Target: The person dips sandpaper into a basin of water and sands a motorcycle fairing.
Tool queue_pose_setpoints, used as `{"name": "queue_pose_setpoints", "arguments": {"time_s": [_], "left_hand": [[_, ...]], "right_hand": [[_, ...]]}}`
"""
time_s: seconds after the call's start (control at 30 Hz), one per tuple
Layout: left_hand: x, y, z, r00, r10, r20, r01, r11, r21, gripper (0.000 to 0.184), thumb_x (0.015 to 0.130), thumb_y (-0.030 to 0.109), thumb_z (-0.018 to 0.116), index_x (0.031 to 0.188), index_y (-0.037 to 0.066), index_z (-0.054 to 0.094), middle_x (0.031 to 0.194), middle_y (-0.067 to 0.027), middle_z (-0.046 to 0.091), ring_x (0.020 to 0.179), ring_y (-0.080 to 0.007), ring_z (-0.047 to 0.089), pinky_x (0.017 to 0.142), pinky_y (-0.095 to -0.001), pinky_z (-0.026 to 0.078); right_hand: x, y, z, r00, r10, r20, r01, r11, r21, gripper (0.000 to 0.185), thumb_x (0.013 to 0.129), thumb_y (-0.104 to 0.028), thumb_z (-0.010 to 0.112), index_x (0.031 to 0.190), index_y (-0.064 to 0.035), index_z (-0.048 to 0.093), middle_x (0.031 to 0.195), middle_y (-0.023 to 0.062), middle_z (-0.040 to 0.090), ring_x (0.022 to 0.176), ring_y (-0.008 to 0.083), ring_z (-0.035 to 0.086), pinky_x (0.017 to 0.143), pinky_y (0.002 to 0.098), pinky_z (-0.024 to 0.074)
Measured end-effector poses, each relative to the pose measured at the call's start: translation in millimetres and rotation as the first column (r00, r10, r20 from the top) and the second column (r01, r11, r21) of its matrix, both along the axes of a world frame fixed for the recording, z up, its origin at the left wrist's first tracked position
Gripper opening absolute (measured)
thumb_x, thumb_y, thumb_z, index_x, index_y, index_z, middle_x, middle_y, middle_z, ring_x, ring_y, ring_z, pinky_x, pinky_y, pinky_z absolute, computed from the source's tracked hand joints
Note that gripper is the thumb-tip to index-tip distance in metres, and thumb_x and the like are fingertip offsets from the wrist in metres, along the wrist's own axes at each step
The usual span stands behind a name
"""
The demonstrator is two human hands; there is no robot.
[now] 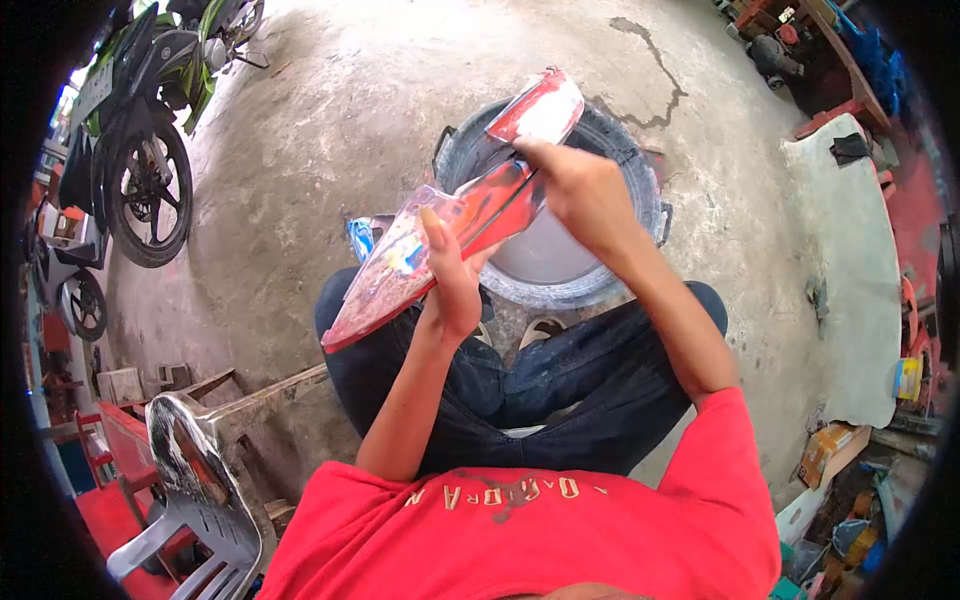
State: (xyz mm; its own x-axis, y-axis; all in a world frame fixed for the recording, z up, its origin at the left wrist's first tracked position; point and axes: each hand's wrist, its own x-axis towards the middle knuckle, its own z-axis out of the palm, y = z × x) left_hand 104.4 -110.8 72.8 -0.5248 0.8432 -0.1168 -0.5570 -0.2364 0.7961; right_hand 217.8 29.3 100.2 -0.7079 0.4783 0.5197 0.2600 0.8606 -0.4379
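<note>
A long, pointed red motorcycle fairing panel (390, 270), with worn whitish patches, slants across the view above my knees. My left hand (455, 280) grips its lower half, the thumb lying on the upper face. Close to the panel's upper part, my right hand (580, 195) is closed with the fingers curled; whatever lies in them is hidden. Past the fingertips shows a red and white section (545, 108); I cannot tell if it joins the same panel. Below both hands stands a round metal basin (545, 290) holding cloudy liquid.
A blue and white packet (361, 238) lies left of the basin on the concrete floor (330, 130). Motorcycles (150, 190) stand at left. A grey plastic chair (205, 500) is at lower left beside a worn wooden bench (290, 430). A pale board (845, 270) lies at right.
</note>
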Motion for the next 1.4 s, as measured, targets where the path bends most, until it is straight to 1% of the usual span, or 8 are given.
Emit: {"name": "queue_pose_setpoints", "arguments": {"time_s": [0.1,0.23,0.4,0.5,0.67,0.8,0.93,1.4], "left_hand": [[-2,2,6,0.990,-0.105,-0.098,0.110,0.993,0.043,0.095,0.099,0.078,0.020,0.143,-0.002,0.045,0.143,-0.0164,0.053,0.135,-0.0328,0.052,0.113,-0.0520,0.041],[5,6,2,0.988,-0.082,-0.128,0.089,0.995,0.050,0.095,0.099,0.077,0.019,0.144,-0.002,0.047,0.141,-0.0162,0.055,0.138,-0.0296,0.049,0.116,-0.0498,0.037],[0,6,-5,0.994,-0.071,-0.087,0.075,0.996,0.040,0.098,0.099,0.078,0.019,0.145,-0.004,0.044,0.145,-0.0173,0.052,0.137,-0.0303,0.050,0.116,-0.0501,0.037],[5,6,0,0.979,-0.109,-0.172,0.123,0.990,0.073,0.098,0.098,0.079,0.018,0.146,-0.002,0.045,0.146,-0.0165,0.052,0.137,-0.0302,0.050,0.116,-0.0499,0.037],[4,5,-9,0.986,-0.101,-0.130,0.116,0.987,0.110,0.100,0.096,0.081,0.019,0.147,-0.001,0.044,0.148,-0.0162,0.050,0.140,-0.0303,0.047,0.117,-0.0511,0.034],[8,5,-5,0.990,-0.102,-0.095,0.110,0.990,0.086,0.107,0.094,0.084,0.019,0.150,-0.006,0.038,0.152,-0.0193,0.047,0.141,-0.0325,0.045,0.119,-0.0538,0.032],[3,6,10,0.974,-0.149,-0.173,0.170,0.979,0.116,0.117,0.089,0.089,0.017,0.153,-0.008,0.031,0.154,-0.0207,0.043,0.143,-0.0334,0.043,0.122,-0.0481,0.028],[2,9,12,0.996,-0.086,-0.010,0.086,0.975,0.206,0.112,0.092,0.085,0.025,0.160,-0.003,0.011,0.156,-0.0229,0.039,0.145,-0.0348,0.038,0.118,-0.0549,0.029]], "right_hand": [[-5,-55,17,0.958,0.175,-0.229,-0.138,0.976,0.169,0.034,0.086,-0.002,0.061,0.118,-0.0072,0.070,0.105,0.0159,0.075,0.093,0.0307,0.074,0.080,0.0396,0.0592],[1,6,8,0.972,-0.075,0.225,0.097,0.991,-0.090,0.036,0.086,0.001,0.060,0.120,-0.0069,0.070,0.110,0.0138,0.074,0.105,0.0302,0.073,0.091,0.0389,0.0585],[2,-61,20,0.962,0.220,-0.163,-0.199,0.970,0.138,0.037,0.086,-0.001,0.059,0.122,-0.0076,0.069,0.111,0.0139,0.074,0.101,0.0305,0.074,0.086,0.0394,0.0594],[-3,1,6,0.991,-0.081,0.102,0.077,0.996,0.049,0.027,0.085,-0.011,0.064,0.112,-0.0085,0.067,0.102,0.0155,0.073,0.089,0.0303,0.073,0.070,0.0408,0.0576],[-2,-62,17,0.965,0.211,-0.158,-0.167,0.953,0.251,0.033,0.086,-0.012,0.062,0.118,-0.0045,0.065,0.108,0.0132,0.074,0.099,0.0300,0.073,0.083,0.0392,0.0598],[0,7,1,0.988,-0.051,0.148,0.063,0.995,-0.080,0.033,0.086,-0.015,0.065,0.117,-0.0062,0.068,0.109,0.0164,0.073,0.097,0.0307,0.073,0.078,0.0397,0.0597],[-1,-60,19,0.960,0.208,-0.186,-0.170,0.965,0.199,0.031,0.084,-0.008,0.064,0.115,-0.0057,0.067,0.107,0.0123,0.073,0.096,0.0284,0.074,0.079,0.0385,0.0599],[3,-51,16,0.977,0.168,-0.133,-0.145,0.975,0.169,0.037,0.081,0.000,0.064,0.117,-0.0039,0.069,0.105,0.0148,0.075,0.100,0.0307,0.074,0.086,0.0389,0.0595]]}}
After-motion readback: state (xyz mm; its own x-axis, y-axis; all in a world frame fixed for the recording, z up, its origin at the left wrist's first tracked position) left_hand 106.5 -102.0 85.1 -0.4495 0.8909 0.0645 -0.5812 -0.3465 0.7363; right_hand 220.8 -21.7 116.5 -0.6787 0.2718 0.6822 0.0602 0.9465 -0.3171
